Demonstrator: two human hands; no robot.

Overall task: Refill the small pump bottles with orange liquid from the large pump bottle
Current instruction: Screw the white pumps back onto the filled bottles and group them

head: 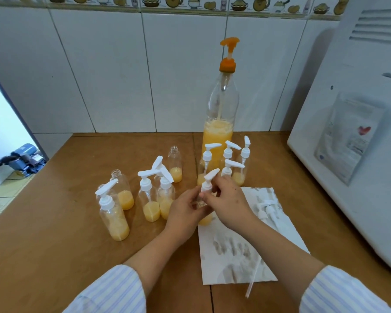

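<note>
At the centre of the frame the left hand (185, 213) gripped a small bottle (205, 219) while the right hand (226, 199) pinched its white pump cap (209, 181). Capped bottles (227, 159) crowded just behind, before the large pump bottle (220, 109); an elbow swing could topple them. Open table (54, 245) lay lower left.

Wall: white tiles (113, 71) with a food-patterned border strip (190, 2) along the top.
Counter: brown wooden surface (54, 245).
Right: white appliance (359, 154) bearing a paper sheet (348, 136).
Left: open doorway (0, 136), bright daylight, blue machine (23, 158) on the tiled floor.
</note>
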